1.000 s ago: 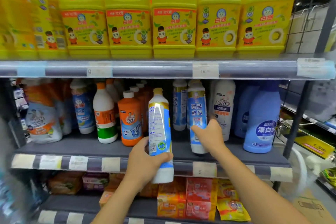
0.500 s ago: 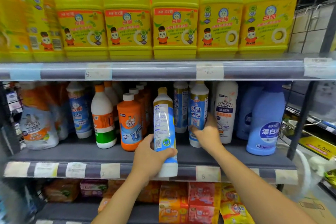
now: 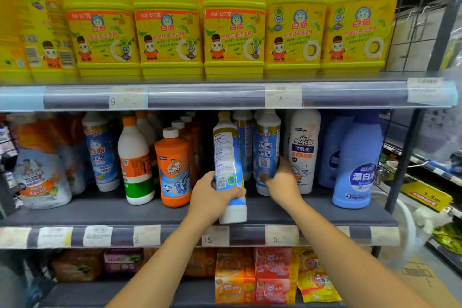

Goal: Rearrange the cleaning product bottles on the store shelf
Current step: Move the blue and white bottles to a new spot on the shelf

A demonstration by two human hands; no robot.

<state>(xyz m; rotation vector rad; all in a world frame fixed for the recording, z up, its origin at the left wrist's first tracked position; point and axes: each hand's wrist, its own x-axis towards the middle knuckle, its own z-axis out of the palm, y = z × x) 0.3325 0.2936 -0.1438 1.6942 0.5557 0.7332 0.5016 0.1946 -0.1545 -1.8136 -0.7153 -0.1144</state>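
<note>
We grip a white-and-blue bottle [image 3: 228, 170] in our left hand [image 3: 212, 197], holding it upright at the front edge of the middle shelf [image 3: 100, 210], while our right hand [image 3: 281, 182] wraps around a matching bottle [image 3: 267, 147] standing just beside it, next to the white Mr Muscle bottle [image 3: 303, 150].

The grey middle shelf [image 3: 105, 210] carries upright cleaning bottles: an orange bottle [image 3: 175, 170], a white bottle [image 3: 303, 152] and a blue bottle [image 3: 356, 162]. Yellow jugs [image 3: 233, 25] line the top shelf [image 3: 200, 96].
</note>
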